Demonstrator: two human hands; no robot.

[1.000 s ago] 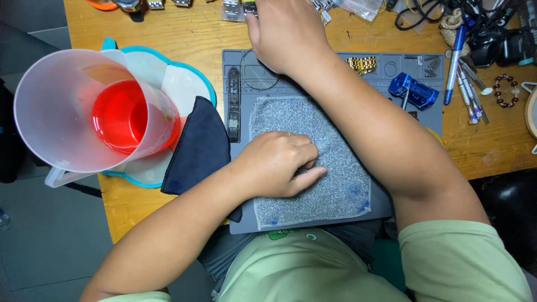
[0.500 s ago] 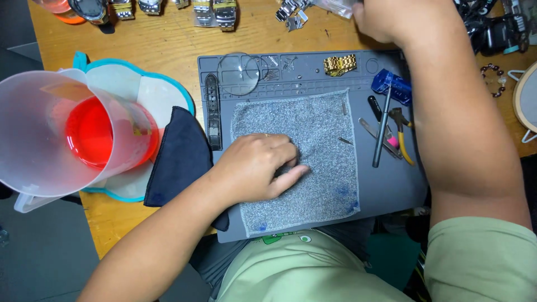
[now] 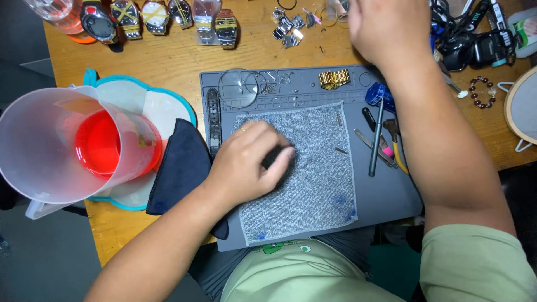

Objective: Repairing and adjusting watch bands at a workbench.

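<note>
Dark object (image 3: 278, 158): under my left hand (image 3: 249, 162), fingers curled holding it on the grey cloth (image 3: 313, 184).
Right hand (image 3: 386, 28): at worktop's far edge, grip hidden; left nearer.

Wooden table (image 3: 168, 56) with a grey work mat and watch parts on it.
On the table lie the grey mat (image 3: 391, 196) at the near edge, a teal-rimmed pad (image 3: 140, 95) to its left carrying a clear jug (image 3: 50, 151) of red liquid, and a dark cloth (image 3: 182, 168) between pad and mat, overlapping both. Along the far edge sits a row of watches (image 3: 162, 17), with small metal parts (image 3: 288, 25) beside them. To the right of the mat are a bead bracelet (image 3: 482, 92), a round mirror (image 3: 523, 109) and tangled black gear (image 3: 470, 45).
</note>
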